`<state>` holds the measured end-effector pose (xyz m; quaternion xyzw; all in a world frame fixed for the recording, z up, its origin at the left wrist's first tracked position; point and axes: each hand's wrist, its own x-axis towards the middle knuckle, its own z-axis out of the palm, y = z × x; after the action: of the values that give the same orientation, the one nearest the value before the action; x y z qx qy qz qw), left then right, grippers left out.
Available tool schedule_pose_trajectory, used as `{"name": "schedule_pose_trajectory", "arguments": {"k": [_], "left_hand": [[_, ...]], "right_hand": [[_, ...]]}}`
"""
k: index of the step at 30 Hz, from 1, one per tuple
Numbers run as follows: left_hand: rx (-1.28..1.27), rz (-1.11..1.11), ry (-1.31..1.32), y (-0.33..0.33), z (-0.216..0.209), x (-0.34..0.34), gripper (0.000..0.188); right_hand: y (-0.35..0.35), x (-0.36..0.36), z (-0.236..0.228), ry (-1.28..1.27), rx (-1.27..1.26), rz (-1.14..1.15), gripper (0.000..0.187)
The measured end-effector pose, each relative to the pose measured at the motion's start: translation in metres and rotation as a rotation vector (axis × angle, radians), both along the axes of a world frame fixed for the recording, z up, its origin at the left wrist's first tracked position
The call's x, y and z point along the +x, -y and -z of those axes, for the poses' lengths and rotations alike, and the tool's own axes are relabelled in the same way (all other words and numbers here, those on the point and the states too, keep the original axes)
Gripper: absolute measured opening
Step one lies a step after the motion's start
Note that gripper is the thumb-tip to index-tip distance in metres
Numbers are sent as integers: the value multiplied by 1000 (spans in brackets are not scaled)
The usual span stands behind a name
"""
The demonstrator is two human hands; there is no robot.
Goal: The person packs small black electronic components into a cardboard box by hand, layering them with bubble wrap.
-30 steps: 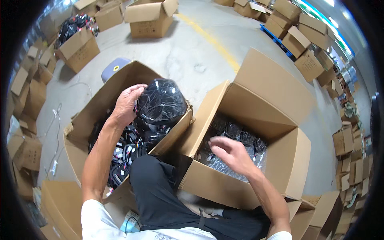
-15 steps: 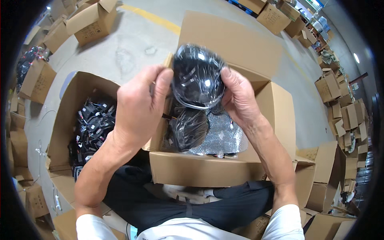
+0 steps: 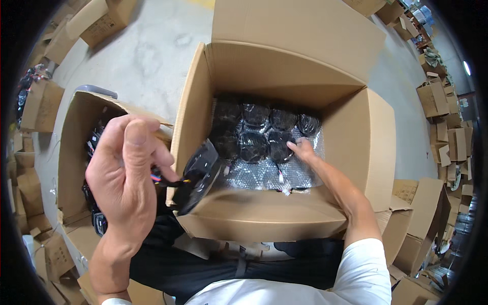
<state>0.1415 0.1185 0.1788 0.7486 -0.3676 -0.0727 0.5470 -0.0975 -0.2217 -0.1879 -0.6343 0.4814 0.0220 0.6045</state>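
My left hand [image 3: 124, 175] is closed, fingers curled and thumb pressed over them, on a cable [image 3: 165, 180] with coloured wires. From that cable hangs a black rounded part [image 3: 199, 175] in clear film, tilted over the near left corner of an open cardboard box [image 3: 284, 211]. Inside the box my right hand [image 3: 304, 150] grips the edge of another film-wrapped black part [image 3: 279, 147], its fingertips partly hidden. That part lies at the right end of the nearer row. Several similar parts [image 3: 255, 114] fill two rows on silvery bubble wrap [image 3: 244, 175].
To the left stands a second open carton [image 3: 73, 168] with black cabled pieces [image 3: 99, 218] in it. A raised flap [image 3: 300, 25] leans beyond the main box. More cartons line the right [image 3: 417, 203] and far left [image 3: 43, 104].
My right hand has lowered the wrapped part from above the box into the near row. My left hand has drawn back left, bringing the other part along by its cable.
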Motion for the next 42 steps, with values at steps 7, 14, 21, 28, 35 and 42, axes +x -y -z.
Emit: {"name": "schedule_pose_trajectory", "arguments": {"k": [7, 14, 21, 28, 35, 42], "left_hand": [[-262, -71, -517, 31, 8, -16, 46], [-194, 395, -322, 26, 11, -53, 31], [95, 543, 134, 18, 6, -37, 70], [274, 612, 269, 10, 18, -30, 71], [337, 648, 258, 17, 20, -23, 79], [404, 575, 253, -3, 6, -17, 78]], "right_hand": [[-112, 50, -139, 294, 1052, -238, 98], [-125, 86, -284, 723, 1009, -44, 49], [-43, 50, -238, 290, 23, -213, 56], [36, -35, -60, -461, -560, 97, 45], [55, -52, -20, -11, 105, 364, 31], [-26, -37, -7, -511, -1025, -657, 64]]}}
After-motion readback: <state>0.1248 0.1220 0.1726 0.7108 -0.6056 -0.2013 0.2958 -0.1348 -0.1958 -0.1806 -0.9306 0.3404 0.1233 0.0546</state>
